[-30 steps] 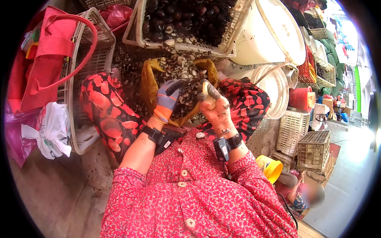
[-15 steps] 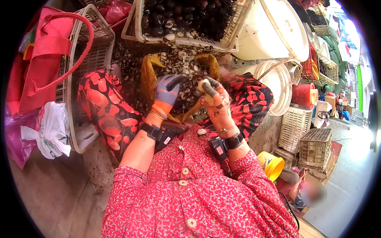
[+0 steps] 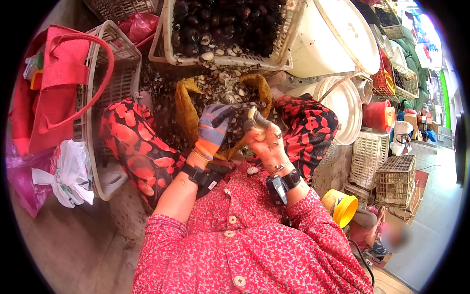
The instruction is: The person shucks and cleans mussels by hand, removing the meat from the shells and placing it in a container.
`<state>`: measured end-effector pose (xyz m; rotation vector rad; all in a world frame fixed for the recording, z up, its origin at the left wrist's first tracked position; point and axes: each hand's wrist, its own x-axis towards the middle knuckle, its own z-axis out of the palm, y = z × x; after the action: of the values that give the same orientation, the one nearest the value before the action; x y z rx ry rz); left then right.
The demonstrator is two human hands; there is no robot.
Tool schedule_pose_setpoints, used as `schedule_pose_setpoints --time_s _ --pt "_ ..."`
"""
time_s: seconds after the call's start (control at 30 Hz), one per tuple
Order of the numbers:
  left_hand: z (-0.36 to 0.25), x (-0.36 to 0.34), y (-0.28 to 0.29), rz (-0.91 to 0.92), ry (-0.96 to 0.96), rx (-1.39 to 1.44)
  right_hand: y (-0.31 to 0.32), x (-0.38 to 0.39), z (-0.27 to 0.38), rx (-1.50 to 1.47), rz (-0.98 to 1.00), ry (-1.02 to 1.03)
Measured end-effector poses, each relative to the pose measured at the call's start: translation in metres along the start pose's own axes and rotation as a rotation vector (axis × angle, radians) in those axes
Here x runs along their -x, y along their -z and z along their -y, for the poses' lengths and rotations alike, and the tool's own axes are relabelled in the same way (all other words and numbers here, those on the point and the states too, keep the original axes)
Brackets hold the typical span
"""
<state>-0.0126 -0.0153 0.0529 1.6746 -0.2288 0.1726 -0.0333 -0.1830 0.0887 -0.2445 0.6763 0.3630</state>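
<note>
My left hand [image 3: 214,125], in a grey-blue glove with an orange cuff, is closed with its fingers pointing toward my right hand. What it grips, if anything, is too small to make out. My right hand [image 3: 263,138], with dark covers on some fingers, is closed on a small pale object [image 3: 251,113] whose kind I cannot tell. Both hands meet over a yellow-brown sack [image 3: 184,100] standing between my knees, its mouth spread. Pale and dark shell pieces [image 3: 223,83] lie in and around the sack. Beyond it, a white crate [image 3: 230,61] holds many dark, rounded shellfish [image 3: 215,22].
At the right stand a large white tub [image 3: 320,44], a white bucket [image 3: 342,110], a red bucket [image 3: 376,116] and a yellow bucket [image 3: 341,207]. To the left are a crate [image 3: 105,188], a red bag [image 3: 61,88] and a white plastic bag [image 3: 71,176]. Another person [image 3: 372,235] sits at lower right.
My right hand has turned slightly, and the pale object in it now looks narrower and more upright. My left hand has shifted a little to the right, and the whole view has moved slightly.
</note>
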Motion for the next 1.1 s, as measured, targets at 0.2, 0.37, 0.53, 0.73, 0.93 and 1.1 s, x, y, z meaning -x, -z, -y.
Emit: schedule_pose_setpoints --time_s 0.2,0.37,0.53,0.73,0.93,1.1 --pt "0.005 0.004 -0.001 0.009 0.108 0.098 -0.003 0.003 -0.007 -0.052 0.000 0.040" --pt "-0.021 0.001 0.002 0.010 -0.031 -0.061 0.010 0.009 -0.005 0.134 0.084 0.126" --pt "-0.004 -0.002 0.004 0.019 0.097 0.011 0.016 0.004 -0.007 0.088 0.074 0.017" --pt "-0.022 -0.003 0.008 0.013 -0.202 -0.172 0.004 0.007 -0.014 -0.091 0.071 -0.014" --pt "-0.023 -0.001 0.008 0.006 -0.175 -0.197 0.012 0.006 -0.015 -0.008 0.042 0.059" --pt "0.009 0.002 0.011 -0.066 0.395 0.290 -0.020 0.022 -0.010 0.427 0.028 0.152"
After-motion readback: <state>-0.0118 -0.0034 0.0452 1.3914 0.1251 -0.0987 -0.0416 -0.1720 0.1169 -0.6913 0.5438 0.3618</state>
